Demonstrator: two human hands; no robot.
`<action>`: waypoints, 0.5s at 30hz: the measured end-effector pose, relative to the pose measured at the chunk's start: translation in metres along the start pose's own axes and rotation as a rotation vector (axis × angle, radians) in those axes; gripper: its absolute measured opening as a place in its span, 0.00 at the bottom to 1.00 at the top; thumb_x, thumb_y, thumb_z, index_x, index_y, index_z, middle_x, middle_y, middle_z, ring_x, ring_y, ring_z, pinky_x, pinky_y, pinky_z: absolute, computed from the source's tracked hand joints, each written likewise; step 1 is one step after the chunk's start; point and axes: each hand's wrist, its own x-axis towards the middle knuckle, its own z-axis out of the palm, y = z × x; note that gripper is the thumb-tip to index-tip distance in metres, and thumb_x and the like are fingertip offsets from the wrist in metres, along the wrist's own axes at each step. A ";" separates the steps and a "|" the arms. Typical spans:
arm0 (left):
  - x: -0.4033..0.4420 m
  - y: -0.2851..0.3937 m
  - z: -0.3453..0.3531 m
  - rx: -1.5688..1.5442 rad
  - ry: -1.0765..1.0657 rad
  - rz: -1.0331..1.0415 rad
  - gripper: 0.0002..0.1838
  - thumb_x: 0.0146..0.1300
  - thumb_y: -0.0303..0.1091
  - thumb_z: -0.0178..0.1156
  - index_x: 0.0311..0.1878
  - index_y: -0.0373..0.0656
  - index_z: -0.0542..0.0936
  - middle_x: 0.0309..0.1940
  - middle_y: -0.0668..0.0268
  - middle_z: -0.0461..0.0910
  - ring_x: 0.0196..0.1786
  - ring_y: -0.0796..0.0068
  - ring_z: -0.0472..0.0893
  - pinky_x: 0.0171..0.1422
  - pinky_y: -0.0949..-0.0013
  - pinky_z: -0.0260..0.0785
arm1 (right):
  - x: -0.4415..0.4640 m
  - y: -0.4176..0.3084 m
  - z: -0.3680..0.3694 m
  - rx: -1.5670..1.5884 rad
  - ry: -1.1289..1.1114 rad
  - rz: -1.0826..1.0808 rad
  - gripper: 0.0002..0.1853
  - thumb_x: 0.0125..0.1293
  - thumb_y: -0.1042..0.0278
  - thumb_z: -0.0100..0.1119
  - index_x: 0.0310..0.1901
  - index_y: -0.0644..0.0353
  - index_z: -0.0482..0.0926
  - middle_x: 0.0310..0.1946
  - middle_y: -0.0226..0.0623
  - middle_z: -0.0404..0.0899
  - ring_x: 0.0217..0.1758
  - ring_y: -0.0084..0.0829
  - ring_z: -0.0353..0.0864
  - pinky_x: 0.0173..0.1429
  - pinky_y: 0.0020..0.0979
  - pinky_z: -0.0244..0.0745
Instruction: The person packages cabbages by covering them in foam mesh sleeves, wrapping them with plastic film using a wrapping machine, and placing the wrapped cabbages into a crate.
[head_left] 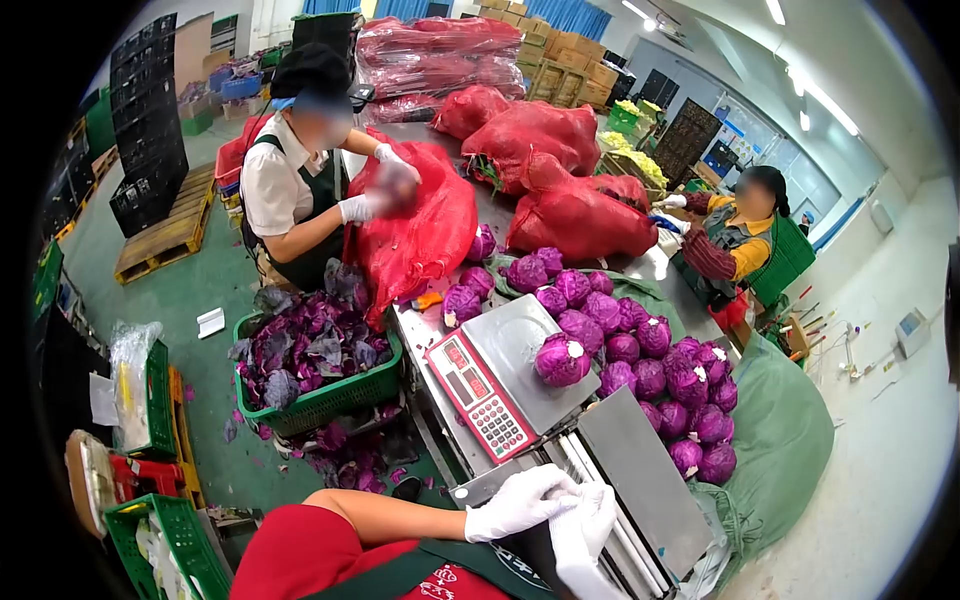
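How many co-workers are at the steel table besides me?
2. One co-worker stands at the far left, hands at a red mesh sack; the other is at the far right, beyond the cabbage heap. Others may be hidden by the stacks.

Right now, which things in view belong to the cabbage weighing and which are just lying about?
In the job, judging by placement:
red-and-white scale
cabbage on the scale
heaped cabbages
red mesh sacks

Apparently just lying about:
loose leaves under the green crate
white object on the floor
wooden pallet
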 end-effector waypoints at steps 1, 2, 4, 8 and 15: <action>0.002 0.005 -0.002 0.207 0.020 0.129 0.12 0.63 0.33 0.62 0.48 0.41 0.79 0.38 0.65 0.80 0.44 0.72 0.78 0.50 0.69 0.69 | 0.001 -0.003 -0.002 -0.153 0.017 -0.052 0.14 0.76 0.62 0.45 0.32 0.61 0.67 0.27 0.30 0.69 0.31 0.20 0.71 0.36 0.24 0.71; 0.004 0.010 -0.003 0.409 0.040 0.260 0.12 0.61 0.33 0.63 0.47 0.41 0.79 0.38 0.64 0.80 0.45 0.68 0.78 0.52 0.67 0.69 | 0.001 -0.003 -0.004 -0.154 0.022 -0.057 0.14 0.76 0.62 0.45 0.32 0.61 0.67 0.27 0.30 0.69 0.31 0.20 0.71 0.36 0.24 0.71; 0.009 0.010 0.001 0.399 0.080 0.345 0.09 0.60 0.31 0.63 0.43 0.41 0.79 0.36 0.65 0.78 0.45 0.63 0.77 0.53 0.62 0.69 | 0.001 -0.002 -0.010 -0.073 0.084 -0.012 0.13 0.76 0.64 0.45 0.32 0.61 0.66 0.27 0.29 0.69 0.30 0.19 0.70 0.35 0.24 0.71; 0.019 0.004 0.007 -0.018 0.054 0.108 0.05 0.65 0.30 0.58 0.42 0.40 0.76 0.38 0.64 0.78 0.44 0.73 0.78 0.51 0.70 0.69 | 0.008 0.022 -0.032 -0.195 0.130 0.008 0.13 0.76 0.63 0.43 0.33 0.60 0.67 0.27 0.29 0.69 0.30 0.18 0.70 0.35 0.24 0.70; 0.047 -0.004 0.000 0.314 -0.094 0.508 0.12 0.62 0.39 0.61 0.41 0.41 0.77 0.36 0.61 0.79 0.40 0.61 0.78 0.47 0.65 0.71 | 0.016 0.012 -0.014 0.102 0.101 0.028 0.13 0.77 0.59 0.42 0.38 0.60 0.64 0.35 0.37 0.73 0.37 0.26 0.76 0.41 0.28 0.76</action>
